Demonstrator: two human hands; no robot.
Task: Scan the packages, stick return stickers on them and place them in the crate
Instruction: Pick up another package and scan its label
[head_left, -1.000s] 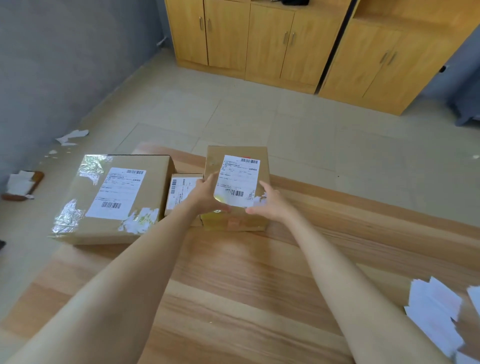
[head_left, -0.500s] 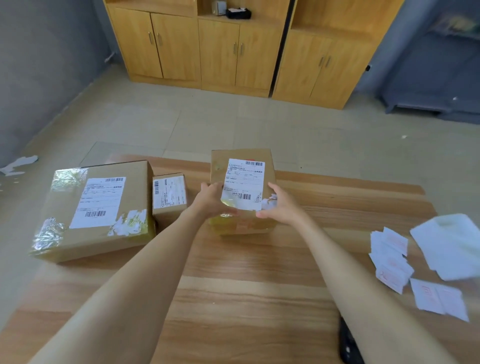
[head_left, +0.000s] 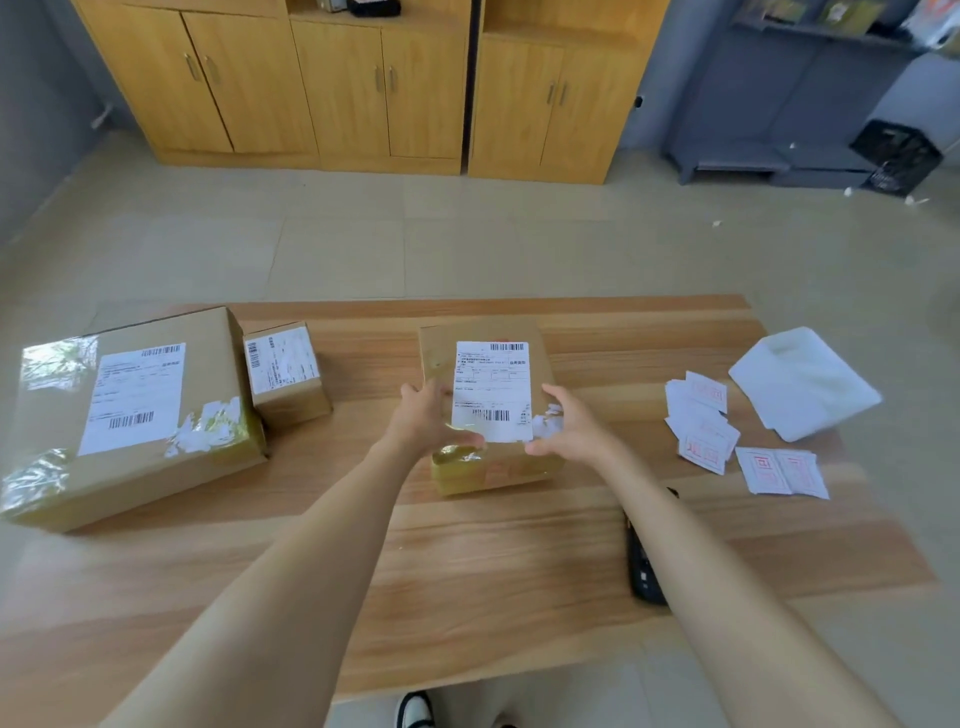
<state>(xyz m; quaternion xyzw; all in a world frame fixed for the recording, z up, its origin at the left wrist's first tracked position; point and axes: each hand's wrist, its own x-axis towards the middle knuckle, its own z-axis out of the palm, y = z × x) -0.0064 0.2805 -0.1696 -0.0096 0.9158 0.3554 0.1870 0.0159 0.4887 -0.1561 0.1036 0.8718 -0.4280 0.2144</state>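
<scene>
Box (head_left: 491, 395) at mid-worktop (head_left: 467, 571), label up, long axis running from near edge to far edge. Gripped from both sides: left hand (head_left: 423, 421) curled on the left side, right hand (head_left: 571, 431) on the right side, thumbs by the label's near end. Cannot tell whether lifted or resting on the wood. Both barcodes facing up, showing between the hands.

Scanner (head_left: 641, 566) flat toward the near right corner, partly hidden by the right forearm, long axis roughly near-to-far. Well back from the right hand but on its side of the box; well apart from the left hand. Judged: scan next, right hand the nearer, reach drawn back toward the near edge. Left hand likely enough to steady the box.

Stickers (head_left: 701, 415) loose by the right edge, again on the right-hand side. Crate (head_left: 896, 156) off the worktop, beyond the far right corner.
</scene>
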